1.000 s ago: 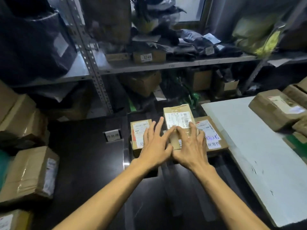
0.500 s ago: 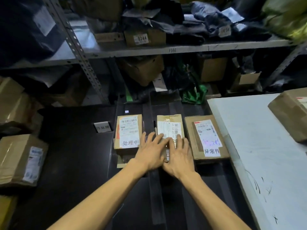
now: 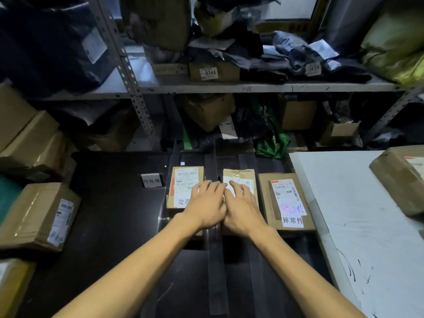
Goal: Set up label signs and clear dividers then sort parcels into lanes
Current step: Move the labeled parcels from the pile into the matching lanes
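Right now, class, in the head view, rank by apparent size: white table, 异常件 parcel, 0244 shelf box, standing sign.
1. white table
2. 异常件 parcel
3. 0244 shelf box (farther away, true size unsure)
4. standing sign

Right parcel (image 3: 286, 200) and shelving (image 3: 229, 87) block — dark tabletop (image 3: 110, 214) passable.

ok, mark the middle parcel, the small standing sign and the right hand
middle parcel (image 3: 239, 175): head view, taped far end of its top.
small standing sign (image 3: 151, 180): head view, centre of its printed face.
right hand (image 3: 243, 208): head view, back of the hand.
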Tool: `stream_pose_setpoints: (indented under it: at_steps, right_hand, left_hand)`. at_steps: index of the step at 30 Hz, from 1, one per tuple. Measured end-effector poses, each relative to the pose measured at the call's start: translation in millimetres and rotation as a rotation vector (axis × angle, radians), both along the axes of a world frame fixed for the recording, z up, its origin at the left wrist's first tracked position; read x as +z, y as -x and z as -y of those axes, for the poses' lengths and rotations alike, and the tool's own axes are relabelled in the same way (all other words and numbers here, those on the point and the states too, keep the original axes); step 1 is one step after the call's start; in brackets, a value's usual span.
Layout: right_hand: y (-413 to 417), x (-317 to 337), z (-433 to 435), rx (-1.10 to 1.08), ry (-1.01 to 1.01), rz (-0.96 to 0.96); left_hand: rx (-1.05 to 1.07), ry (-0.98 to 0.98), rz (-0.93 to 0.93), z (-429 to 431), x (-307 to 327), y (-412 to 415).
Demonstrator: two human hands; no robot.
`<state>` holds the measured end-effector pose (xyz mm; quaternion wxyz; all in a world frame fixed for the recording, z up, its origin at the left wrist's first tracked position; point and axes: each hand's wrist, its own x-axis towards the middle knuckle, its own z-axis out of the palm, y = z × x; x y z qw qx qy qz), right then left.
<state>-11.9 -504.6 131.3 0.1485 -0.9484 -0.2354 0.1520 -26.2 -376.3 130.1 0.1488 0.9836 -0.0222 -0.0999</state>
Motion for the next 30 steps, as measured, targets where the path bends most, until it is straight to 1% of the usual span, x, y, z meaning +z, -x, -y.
stream_pose_setpoints:
  at_steps: [3,5,7,9,16,20,23,26,30]
  right_hand:
    - [-4.8,29.0,-28.5,0.064,-0.036,0.023]
    - [-8.4,45.3,-42.8,0.062,-0.103,0.020]
    - [4.5,70.6,-87.4,0.126,-0.210,0.019]
    - [6.4,88.4,-110.3,0.141,-0.300,-0.015]
    - [91.9,154.4,-259.7,0.326,-0.471,0.001]
    - [152.4,175.4,-338.9,0.450,-0.516,0.021]
    - [188.6,180.1,-386.8,0.503,-0.525,-0.004]
    - [210.0,178.2,-431.3,0.527,-0.534,-0.033]
    - [225.0,162.7,-487.5,0.540,-0.533,-0.120]
  left_hand:
    - [0.084,0.000,0.028,-39.3,30.9,8.6]
    - [0.188,0.117,0.027,-60.1,48.4,13.2]
    - [0.346,0.255,0.080,-105.5,72.1,42.9]
    - [0.399,0.318,0.120,-127.9,89.5,52.4]
    - [0.619,0.284,0.331,-282.2,134.8,206.4]
    - [0.727,0.339,0.384,-360.7,158.6,294.0]
    - [0.831,0.352,0.401,-402.2,161.7,345.2]
    - [0.865,0.297,0.382,-438.1,157.0,378.5]
    - [0.890,0.298,0.407,-486.6,142.9,393.6]
